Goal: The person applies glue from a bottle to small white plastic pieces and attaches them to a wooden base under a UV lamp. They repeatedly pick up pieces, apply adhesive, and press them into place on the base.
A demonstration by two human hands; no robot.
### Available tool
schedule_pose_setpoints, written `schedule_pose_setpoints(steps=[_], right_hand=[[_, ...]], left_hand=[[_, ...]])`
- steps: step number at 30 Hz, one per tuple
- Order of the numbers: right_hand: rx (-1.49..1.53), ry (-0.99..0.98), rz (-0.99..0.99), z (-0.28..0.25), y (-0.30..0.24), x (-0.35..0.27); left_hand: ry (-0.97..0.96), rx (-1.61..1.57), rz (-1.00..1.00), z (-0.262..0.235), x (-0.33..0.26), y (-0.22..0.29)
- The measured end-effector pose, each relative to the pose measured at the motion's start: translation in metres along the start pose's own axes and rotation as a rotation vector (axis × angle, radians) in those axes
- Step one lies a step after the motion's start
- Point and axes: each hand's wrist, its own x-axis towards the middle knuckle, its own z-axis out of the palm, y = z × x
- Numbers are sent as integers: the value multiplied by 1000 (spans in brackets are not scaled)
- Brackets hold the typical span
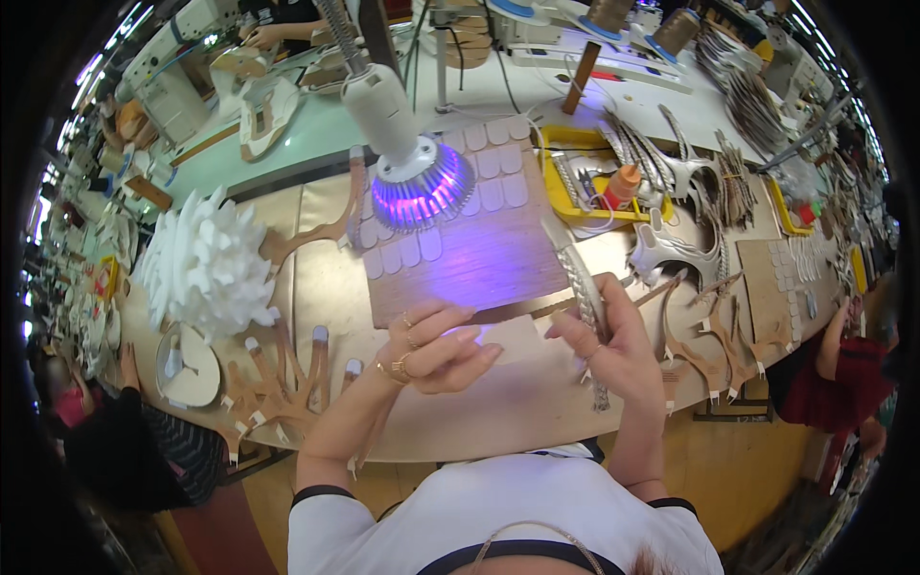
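My right hand (618, 350) grips a silver braided strap (583, 287), whose lower end hangs below the fingers and whose pale upper part stands up past the hand. My left hand (436, 350), with rings and a bracelet, hovers at the near edge of a brown board (479, 273); its fingers are loosely bent and apart, and nothing shows in them. Rows of pale rounded pads (491, 195) lie on that board. Above it hangs a lamp (422, 187) glowing violet.
A white foam-like pile (206, 264) and a round dish (188, 364) stand at left. Brown strap pieces (287, 393) lie along the front edge. At right are a yellow tray (613, 218) with an orange-capped bottle (623, 184), silver shoe uppers (676, 254) and another board (757, 278).
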Motion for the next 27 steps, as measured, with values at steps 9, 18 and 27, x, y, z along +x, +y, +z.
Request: schedule_pose_setpoints(steps=[9, 18, 27], right_hand=[[359, -118, 58, 20, 15, 16], [-309, 194, -223, 62, 21, 35], [-486, 122, -106, 69, 22, 32]], left_hand=[[21, -167, -404, 19, -14, -1], [481, -1060, -1623, 29, 0, 55], [490, -748, -1732, 19, -17, 13]])
